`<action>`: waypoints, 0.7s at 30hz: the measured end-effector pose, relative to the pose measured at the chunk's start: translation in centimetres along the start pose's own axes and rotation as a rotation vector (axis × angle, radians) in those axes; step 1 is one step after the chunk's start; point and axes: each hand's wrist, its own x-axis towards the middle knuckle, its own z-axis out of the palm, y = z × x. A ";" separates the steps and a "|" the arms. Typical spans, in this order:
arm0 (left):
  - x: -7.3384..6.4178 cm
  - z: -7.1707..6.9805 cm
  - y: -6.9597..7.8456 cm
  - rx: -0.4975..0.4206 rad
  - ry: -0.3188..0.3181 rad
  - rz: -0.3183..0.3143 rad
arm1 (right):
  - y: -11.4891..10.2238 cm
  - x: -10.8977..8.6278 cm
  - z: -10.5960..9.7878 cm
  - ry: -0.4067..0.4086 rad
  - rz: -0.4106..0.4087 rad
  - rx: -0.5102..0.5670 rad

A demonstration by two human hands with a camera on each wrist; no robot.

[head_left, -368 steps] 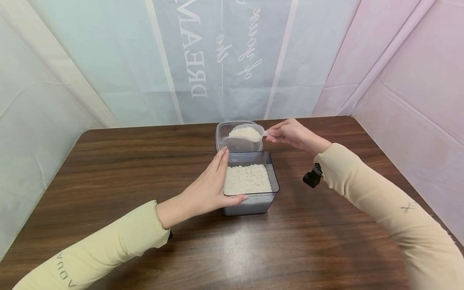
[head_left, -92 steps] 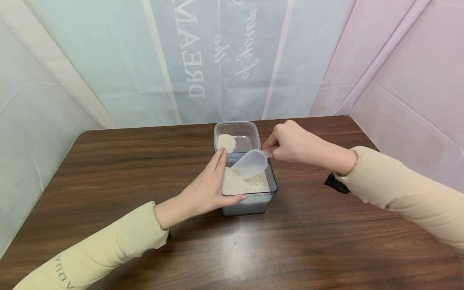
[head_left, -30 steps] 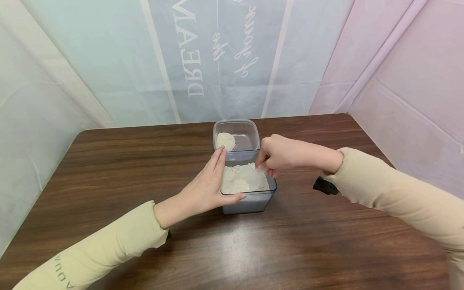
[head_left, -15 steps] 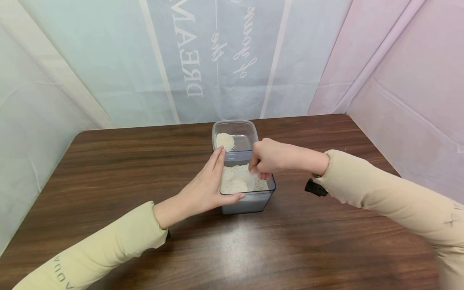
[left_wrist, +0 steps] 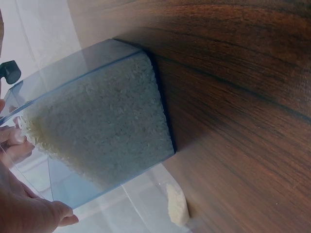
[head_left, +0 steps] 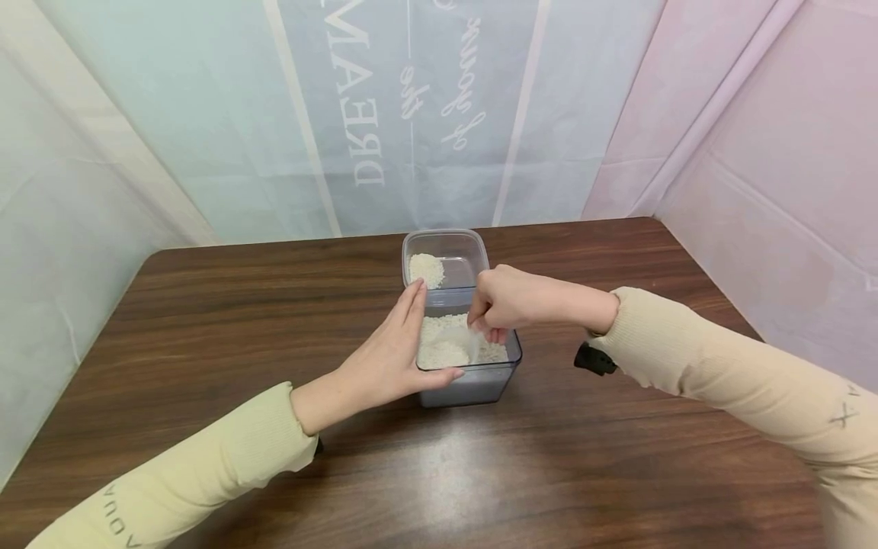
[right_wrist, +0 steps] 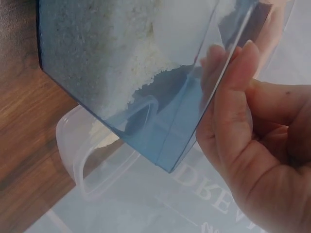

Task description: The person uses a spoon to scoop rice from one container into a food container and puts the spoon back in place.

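Pale cream sleeves, ribbed cuffs, dark lettering, black wrist device.

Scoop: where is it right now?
In the head view, the scoop is just right of the left hand, inside the bluish box, in the rice, held by the right hand.

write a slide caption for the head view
Left hand rests on a tinted bin while the right hand holds a scoop in its rice.

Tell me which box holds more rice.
The near blue-tinted box, with the left hand on it: rice fills most of it. The clear box behind has only a small heap.
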 end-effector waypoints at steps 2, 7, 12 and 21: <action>0.0 0.0 0.0 -0.003 0.001 0.001 | 0.2 0.0 0.0 -0.004 -0.007 0.013; 0.0 0.0 0.0 -0.007 0.004 0.007 | 0.5 -0.1 -0.1 -0.008 -0.023 0.036; 0.0 0.0 0.0 -0.011 -0.010 -0.005 | 0.7 -0.4 -0.2 -0.016 -0.021 0.064; 0.0 0.2 -0.1 -0.003 -0.002 -0.002 | 1.1 -0.6 -0.2 -0.025 -0.015 0.173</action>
